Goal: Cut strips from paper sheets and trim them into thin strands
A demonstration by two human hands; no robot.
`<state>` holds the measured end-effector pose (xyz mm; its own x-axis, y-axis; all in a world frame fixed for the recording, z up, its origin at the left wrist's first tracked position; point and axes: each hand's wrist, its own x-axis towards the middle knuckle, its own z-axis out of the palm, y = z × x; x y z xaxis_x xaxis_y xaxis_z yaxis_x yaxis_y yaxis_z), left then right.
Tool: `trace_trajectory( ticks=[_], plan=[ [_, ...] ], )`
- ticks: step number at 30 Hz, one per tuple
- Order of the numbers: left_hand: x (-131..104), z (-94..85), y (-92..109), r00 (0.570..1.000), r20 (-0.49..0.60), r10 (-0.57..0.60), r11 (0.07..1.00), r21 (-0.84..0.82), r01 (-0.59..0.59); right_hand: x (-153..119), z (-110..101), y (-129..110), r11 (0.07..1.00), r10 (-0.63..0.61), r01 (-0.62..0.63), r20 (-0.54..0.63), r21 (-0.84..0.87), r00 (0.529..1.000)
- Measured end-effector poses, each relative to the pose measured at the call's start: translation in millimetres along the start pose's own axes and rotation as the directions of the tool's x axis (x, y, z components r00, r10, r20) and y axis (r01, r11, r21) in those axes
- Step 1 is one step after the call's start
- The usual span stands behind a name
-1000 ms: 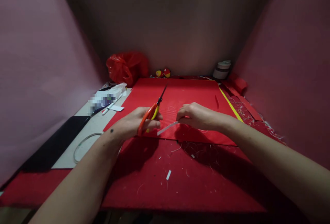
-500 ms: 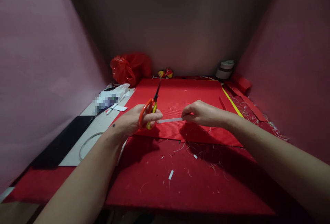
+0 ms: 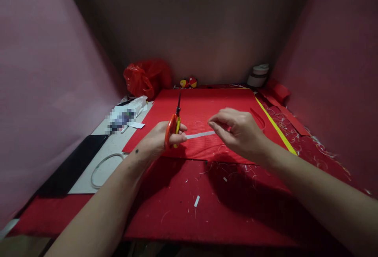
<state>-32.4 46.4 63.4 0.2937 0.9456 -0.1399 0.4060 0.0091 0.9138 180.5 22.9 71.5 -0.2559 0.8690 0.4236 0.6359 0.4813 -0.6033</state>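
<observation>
My left hand (image 3: 165,136) carries orange-and-yellow-handled scissors (image 3: 169,133), their dark blades pointing away from me. Its thumb and a finger also pinch one end of a narrow white strip (image 3: 199,135). The strip reaches right, above a red ridged board (image 3: 189,107), and its far end passes behind the right thumb. My right hand (image 3: 239,131) is raised there with thumb and index fingertips together; whatever lies between them is too small to make out. Dark scissor blades and handles lean upright over the palm.
Thread scraps and a short white paper piece (image 3: 197,201) lie on the red cloth (image 3: 165,217) in front. On the left are a black flat item (image 3: 73,166) and a wire loop (image 3: 94,176). A red plastic bag (image 3: 143,77) and a lidded container (image 3: 258,75) stand at the back.
My right hand has turned, and its pinched fingertips have risen off the strip's line. The left hand, with scissors and strip, has shifted slightly right.
</observation>
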Motion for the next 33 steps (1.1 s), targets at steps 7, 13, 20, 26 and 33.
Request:
trace_trajectory(
  ticks=[7, 13, 20, 26, 33],
  plan=[
    [-3, 15.1, -5, 1.000, -0.004, 0.010, 0.999, -0.051, -0.011, -33, 53, -5, 0.023, 0.364, -0.587, 0.540, 0.810, 0.759],
    [-8, 31.0, -1, 0.997, 0.083, 0.003, 0.997, -0.080, 0.004, -35, 69, 7, -0.107, 0.400, -0.495, 0.493, 0.862, 0.772],
    [-13, 19.0, 9, 0.958, 0.287, 0.008, 0.969, 0.233, -0.078, -37, 62, 3, -0.087, 0.414, -0.488, 0.477, 0.869, 0.775],
    [-21, -1.6, 9, 0.939, 0.339, -0.057, 0.602, 0.762, -0.238, -35, 53, 9, -0.016, 0.433, -0.416, 0.382, 0.909, 0.817],
    [-24, -2.8, 15, 0.902, 0.407, -0.140, 0.482, 0.824, -0.297, -31, 46, 15, 0.019, 0.433, -0.362, 0.318, 0.932, 0.843]
  ],
)
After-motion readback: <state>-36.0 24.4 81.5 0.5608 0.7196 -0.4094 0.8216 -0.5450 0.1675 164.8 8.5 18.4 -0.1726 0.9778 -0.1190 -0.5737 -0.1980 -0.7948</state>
